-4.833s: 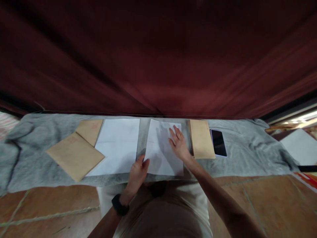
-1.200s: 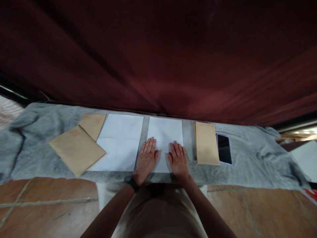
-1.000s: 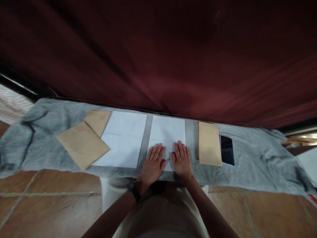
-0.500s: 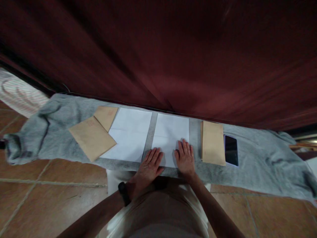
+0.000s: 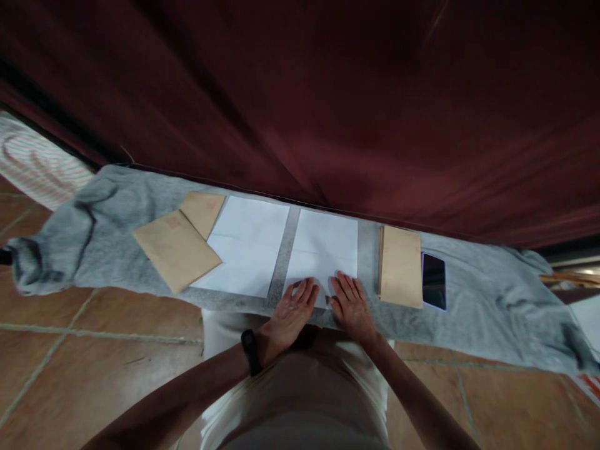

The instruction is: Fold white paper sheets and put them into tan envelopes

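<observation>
Both hands lie palm down at the near end of the right-hand sheet (image 5: 323, 244), the left hand (image 5: 293, 312) over its near left corner and the right hand (image 5: 354, 312) over its near right corner. Both look open, fingers spread and slightly bent, fingertips on the paper, with nothing seen gripped; the finer set of the thumbs is too small to tell. The sheet lies flat on the grey cloth (image 5: 478, 300), a strip of cloth parting it from the left-hand sheet (image 5: 253, 244). The step in hand looks like steadying or smoothing the paper near its edge. Turning that edge up would call for thumbs beneath it and an even lift at both corners, so that the sheet does not skew. As for writing, the near envelope (image 5: 177, 250), which overlaps both the left-hand sheet and the far envelope (image 5: 204, 209), bears small red print, as does the far one; neither can be read. On the right, the envelope stack (image 5: 400, 265) has no legible label, and the phone (image 5: 434, 281) just beside it shows a dark screen with no visible brand. The wristband (image 5: 252, 352) on the left wrist shows no readable mark.
</observation>
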